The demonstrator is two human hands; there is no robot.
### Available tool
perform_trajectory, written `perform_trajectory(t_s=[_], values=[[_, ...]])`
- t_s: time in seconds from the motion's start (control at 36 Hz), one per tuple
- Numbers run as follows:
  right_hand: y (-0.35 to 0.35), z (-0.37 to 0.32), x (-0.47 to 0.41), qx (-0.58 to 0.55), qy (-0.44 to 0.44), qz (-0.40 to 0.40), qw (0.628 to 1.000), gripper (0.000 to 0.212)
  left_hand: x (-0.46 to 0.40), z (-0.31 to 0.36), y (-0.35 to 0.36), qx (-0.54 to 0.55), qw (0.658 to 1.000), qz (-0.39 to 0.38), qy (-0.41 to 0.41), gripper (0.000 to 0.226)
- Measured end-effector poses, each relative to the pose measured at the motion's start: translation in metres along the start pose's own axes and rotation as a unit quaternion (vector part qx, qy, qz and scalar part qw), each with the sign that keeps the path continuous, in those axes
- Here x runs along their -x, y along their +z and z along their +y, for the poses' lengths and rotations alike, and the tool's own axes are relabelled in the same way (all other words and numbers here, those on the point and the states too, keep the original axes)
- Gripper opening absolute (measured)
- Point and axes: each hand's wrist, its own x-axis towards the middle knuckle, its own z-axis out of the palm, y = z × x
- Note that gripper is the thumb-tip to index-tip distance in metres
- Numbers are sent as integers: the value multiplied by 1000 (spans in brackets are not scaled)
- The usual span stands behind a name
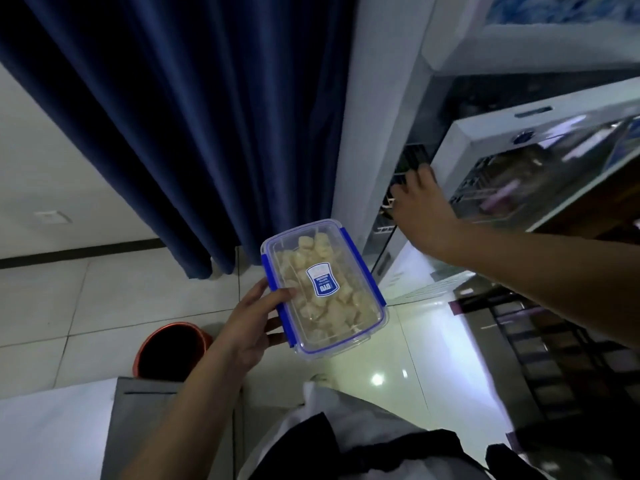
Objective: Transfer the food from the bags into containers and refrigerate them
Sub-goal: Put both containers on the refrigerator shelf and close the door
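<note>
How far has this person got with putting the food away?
Done: the box is filled with pale chunks and its lid is on. In hand: the left hand holds it while the right hand reaches the fridge door. Left: placing it inside.

Blue-and-white label [321, 280] on container lid [322, 289] — print upside down, unreadable

The right hand [420, 202] has its fingertips hidden behind the fridge door [460, 157]. The things on the fridge shelves [498, 195] are too blurry to tell. The label [320, 280] has words too small to read.
</note>
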Motion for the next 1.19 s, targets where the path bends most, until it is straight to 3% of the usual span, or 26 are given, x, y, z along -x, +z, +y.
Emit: perform_trajectory(t_s=[0.08, 0.19, 0.31, 0.42, 0.67, 0.89, 1.19], values=[[13, 1, 42, -77, 2, -2, 997, 32, -1, -6, 3, -12, 1000, -12, -8, 55], [27, 4, 109, 38, -53, 3, 998, 34, -3, -16, 17, -36, 999, -25, -16, 54], [50, 10, 162, 27, -61, -14, 998, 30, 0, -30, 38, -56, 997, -52, -20, 61], [69, 14, 210, 70, -26, 22, 997, 28, 14, -48, 62, -74, 994, -74, -23, 58], [121, 34, 313, 47, 38, -113, 992, 25, 80, -103, 112, -114, 985, -126, -36, 78], [166, 62, 384, -22, 138, -244, 960, 34, 124, -141, 145, -128, 982, -135, -41, 49], [226, 112, 428, -29, 226, -302, 926, 40, 132, -152, 181, -163, 974, -153, -33, 51]])
